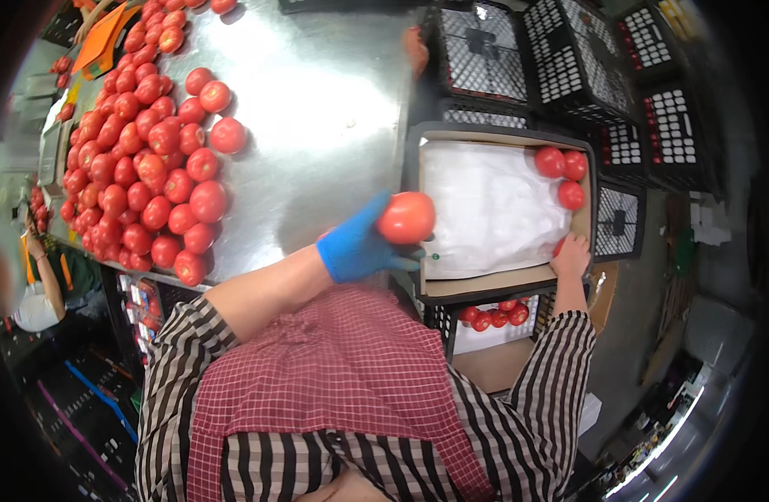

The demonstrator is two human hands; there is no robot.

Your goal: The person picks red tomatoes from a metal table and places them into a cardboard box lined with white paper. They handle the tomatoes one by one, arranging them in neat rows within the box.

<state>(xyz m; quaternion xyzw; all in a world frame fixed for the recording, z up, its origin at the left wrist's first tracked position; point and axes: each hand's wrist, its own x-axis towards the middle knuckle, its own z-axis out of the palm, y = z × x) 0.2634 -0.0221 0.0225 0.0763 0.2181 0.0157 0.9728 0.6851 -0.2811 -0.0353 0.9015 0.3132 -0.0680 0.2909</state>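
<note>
My left hand [355,248], in a blue glove, holds a large red tomato [406,218] above the near left edge of a black crate [507,128]. White paper [485,207] lines the bottom of this crate, inside cardboard sides. My bare right hand [571,254] reaches into its near right corner, gripping another tomato [557,247] that the fingers mostly cover. Three tomatoes [550,162] sit in the far right corner. To the left, a large heap of tomatoes [140,169] lies on a steel table [284,150].
Black plastic crates [482,50] are stacked beyond and to the right of the lined crate. Below it, another crate holds several tomatoes [499,318]. An orange object [99,39] stands by the heap's far end. Another person's arm [42,267] shows at the far left.
</note>
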